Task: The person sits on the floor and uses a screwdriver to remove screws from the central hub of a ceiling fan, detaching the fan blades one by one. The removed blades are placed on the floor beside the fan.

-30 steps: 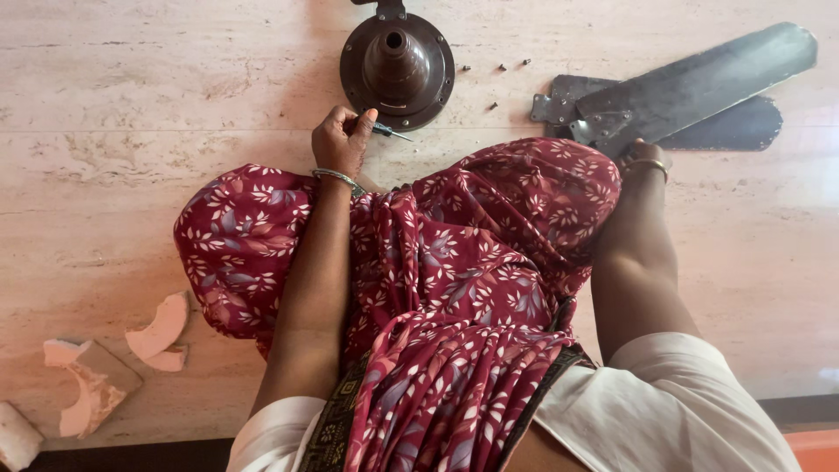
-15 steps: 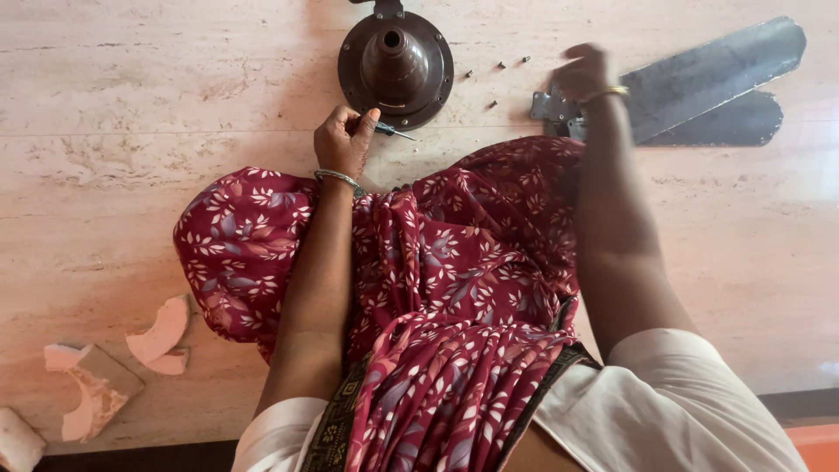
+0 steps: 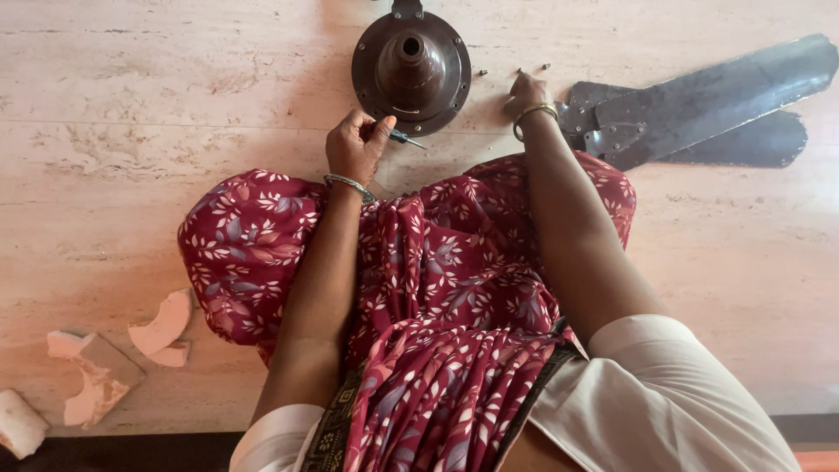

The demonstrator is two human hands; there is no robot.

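- Your left hand [image 3: 354, 147] is curled shut around a small screwdriver [image 3: 404, 138]; its thin tip sticks out past your thumb toward your right, just below the rim of the fan motor housing [image 3: 411, 70].
- That housing, one dark brown round dome, sits on the floor just beyond your left knuckles, touching or nearly touching them.
- Your right hand [image 3: 526, 92] is down on the floor past the screwdriver tip, fingers bunched over the loose screws [image 3: 478, 72]; whether it pinches one cannot be told.
- Three small screws show: one beside the housing rim, two just beyond your right fingertips. Any others are hidden under the hand.
- Just outside your right wrist lie two dark fan blades [image 3: 699, 92], stacked one over the other, their metal brackets nearest the wrist and the long ends running away toward the frame edge.
- Between your two hands there is a narrow strip of bare stone floor [image 3: 131, 105]; the widest bare stretch lies out beyond your left hand.
- Your red floral cloth [image 3: 437, 262] fills the space behind both hands.
- Far back from your left elbow, four broken pale tile pieces [image 3: 162, 328] lie near the floor's dark edge.
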